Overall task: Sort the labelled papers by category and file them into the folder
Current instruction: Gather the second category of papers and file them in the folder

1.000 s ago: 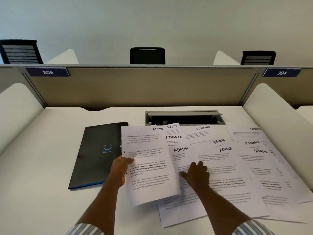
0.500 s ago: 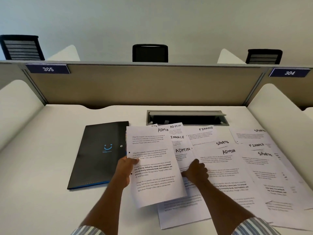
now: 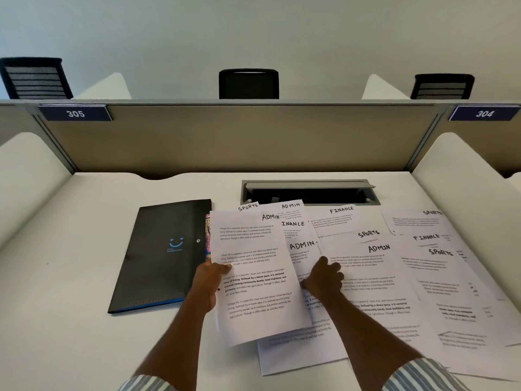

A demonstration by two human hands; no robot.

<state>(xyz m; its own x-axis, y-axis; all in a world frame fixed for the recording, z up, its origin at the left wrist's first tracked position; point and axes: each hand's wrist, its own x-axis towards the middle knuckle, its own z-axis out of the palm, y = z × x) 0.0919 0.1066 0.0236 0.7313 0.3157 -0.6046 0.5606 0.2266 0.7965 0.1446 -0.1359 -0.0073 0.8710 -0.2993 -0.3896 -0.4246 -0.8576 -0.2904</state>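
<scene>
admin sheet (image 3: 255,300) held beside folder (image 3: 162,258)
left hand (image 3: 208,283) grips the sheet's left edge, just right of the folder; right hand (image 3: 324,277) curls on the spread papers (image 3: 423,280), grip unclear.

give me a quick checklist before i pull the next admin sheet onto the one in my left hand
1. Left hand grips the held ADMIN sheet: ok, thumb on top.
2. Right hand rests on a matching label, the second ADMIN sheet: ok.
3. Right hand has that sheet alone: cannot tell.
4. Black folder open for filing: not ok, closed.
5. All ADMIN sheets gathered: not ok, a third ADMIN sheet lies in the spread.
</scene>
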